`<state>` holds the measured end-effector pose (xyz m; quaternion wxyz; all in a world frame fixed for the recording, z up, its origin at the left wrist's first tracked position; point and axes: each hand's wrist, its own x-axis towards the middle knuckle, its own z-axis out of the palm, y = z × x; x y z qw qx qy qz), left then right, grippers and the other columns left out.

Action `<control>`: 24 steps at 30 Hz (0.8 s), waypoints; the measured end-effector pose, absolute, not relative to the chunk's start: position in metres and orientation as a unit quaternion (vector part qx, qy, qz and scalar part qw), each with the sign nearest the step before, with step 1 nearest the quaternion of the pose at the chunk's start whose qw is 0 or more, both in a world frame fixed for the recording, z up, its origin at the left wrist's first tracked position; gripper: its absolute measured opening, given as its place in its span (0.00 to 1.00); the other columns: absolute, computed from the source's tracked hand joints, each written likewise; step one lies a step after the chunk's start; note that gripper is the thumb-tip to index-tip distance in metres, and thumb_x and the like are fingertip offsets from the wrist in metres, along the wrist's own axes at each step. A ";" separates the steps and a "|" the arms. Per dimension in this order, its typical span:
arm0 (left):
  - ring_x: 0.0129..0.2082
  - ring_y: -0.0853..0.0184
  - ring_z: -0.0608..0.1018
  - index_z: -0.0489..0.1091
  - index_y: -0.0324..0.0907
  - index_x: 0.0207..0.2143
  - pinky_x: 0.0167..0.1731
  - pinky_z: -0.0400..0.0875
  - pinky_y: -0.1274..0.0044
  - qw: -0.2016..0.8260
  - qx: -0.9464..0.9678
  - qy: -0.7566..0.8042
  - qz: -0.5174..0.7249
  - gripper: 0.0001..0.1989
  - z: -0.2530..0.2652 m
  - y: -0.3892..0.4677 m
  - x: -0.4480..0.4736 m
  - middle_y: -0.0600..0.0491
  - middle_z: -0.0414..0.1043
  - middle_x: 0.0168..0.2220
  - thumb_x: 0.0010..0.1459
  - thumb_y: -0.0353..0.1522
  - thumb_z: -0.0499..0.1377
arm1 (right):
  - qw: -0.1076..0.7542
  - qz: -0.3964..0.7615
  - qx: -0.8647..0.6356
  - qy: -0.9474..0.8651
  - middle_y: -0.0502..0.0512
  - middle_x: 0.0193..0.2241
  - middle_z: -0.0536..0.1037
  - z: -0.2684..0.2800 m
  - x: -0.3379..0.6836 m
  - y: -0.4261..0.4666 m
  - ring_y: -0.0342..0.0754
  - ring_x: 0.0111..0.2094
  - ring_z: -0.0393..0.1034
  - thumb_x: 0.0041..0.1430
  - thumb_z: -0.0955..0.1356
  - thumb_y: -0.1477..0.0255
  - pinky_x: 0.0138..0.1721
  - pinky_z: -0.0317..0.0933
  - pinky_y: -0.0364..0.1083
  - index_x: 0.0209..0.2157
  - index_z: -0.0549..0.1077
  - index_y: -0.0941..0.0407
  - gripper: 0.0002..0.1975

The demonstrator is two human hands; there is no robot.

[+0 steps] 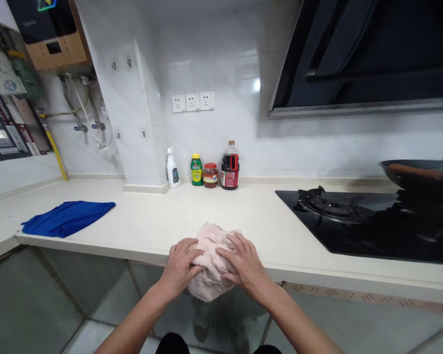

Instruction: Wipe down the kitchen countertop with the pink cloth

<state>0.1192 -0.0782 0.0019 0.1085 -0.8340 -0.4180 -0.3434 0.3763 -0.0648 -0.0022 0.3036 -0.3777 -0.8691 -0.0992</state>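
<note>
Left hand (180, 263): gripping the left side of a crumpled pale pink cloth (212, 250), thumb and fingers pressed into its folds, lightly by the look.
Right hand (245, 263): gripping the same bundle from the right, fingers spread over its top and thumb turned inward, so the two sides seem evenly supported.
Pale pink cloth: bunched between both hands at the near edge of the white countertop (147, 211), its lower part in front of that edge; whether any of it rests on the top cannot be told. Two hands probably suit a bundle so soft and loose, which might droop from one.
Blue cloth (68, 218): spread at the left, close to the near edge, perhaps for easy reach.
Gas stove (313, 223): at the right, under the range hood (372, 64), presumably so fumes rise into it.
Wok (428, 169): at far right above the stove, its usual spot for cooking.
White spray bottle (173, 172), green yellow-capped bottle (197, 172), red-lidded jar (210, 177), dark sauce jug (230, 169): upright along the far wall, likely to leave the near surface usable.
</note>
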 end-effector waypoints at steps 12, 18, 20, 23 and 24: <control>0.34 0.69 0.77 0.71 0.44 0.42 0.36 0.71 0.78 -0.094 -0.810 -0.316 -0.484 0.05 0.053 -0.139 0.141 0.54 0.74 0.35 0.64 0.33 0.59 | 0.463 0.035 -0.390 -0.795 0.60 0.56 0.66 -0.030 0.355 -0.133 0.61 0.57 0.61 0.56 0.69 0.71 0.57 0.56 0.63 0.64 0.58 0.48 0.34; 0.32 0.70 0.77 0.73 0.44 0.38 0.34 0.68 0.80 -0.138 -0.807 -0.380 -0.429 0.08 0.069 -0.160 0.139 0.55 0.75 0.32 0.64 0.38 0.60 | 0.423 0.290 -0.384 -0.768 0.54 0.47 0.75 -0.010 0.398 -0.165 0.50 0.46 0.71 0.64 0.64 0.67 0.44 0.67 0.44 0.52 0.70 0.50 0.15; 0.31 0.70 0.76 0.73 0.43 0.36 0.33 0.68 0.80 -0.165 -0.796 -0.409 -0.415 0.09 0.070 -0.150 0.143 0.57 0.75 0.32 0.64 0.39 0.59 | 0.425 0.299 -0.402 -0.754 0.54 0.45 0.76 0.003 0.409 -0.161 0.51 0.46 0.72 0.65 0.65 0.62 0.44 0.67 0.44 0.49 0.72 0.51 0.14; 0.33 0.68 0.77 0.73 0.43 0.36 0.35 0.69 0.79 -0.185 -0.773 -0.455 -0.402 0.11 0.073 -0.114 0.151 0.57 0.76 0.32 0.62 0.41 0.59 | 0.470 0.263 -0.453 -0.711 0.56 0.47 0.76 0.021 0.417 -0.133 0.53 0.48 0.71 0.65 0.64 0.57 0.46 0.67 0.47 0.55 0.68 0.51 0.21; 0.34 0.66 0.78 0.73 0.43 0.37 0.36 0.70 0.77 -0.181 -0.770 -0.473 -0.388 0.11 0.074 -0.098 0.154 0.57 0.76 0.33 0.62 0.42 0.59 | 0.473 0.239 -0.467 -0.708 0.56 0.47 0.76 0.025 0.418 -0.120 0.53 0.47 0.71 0.64 0.64 0.57 0.45 0.67 0.48 0.56 0.67 0.51 0.22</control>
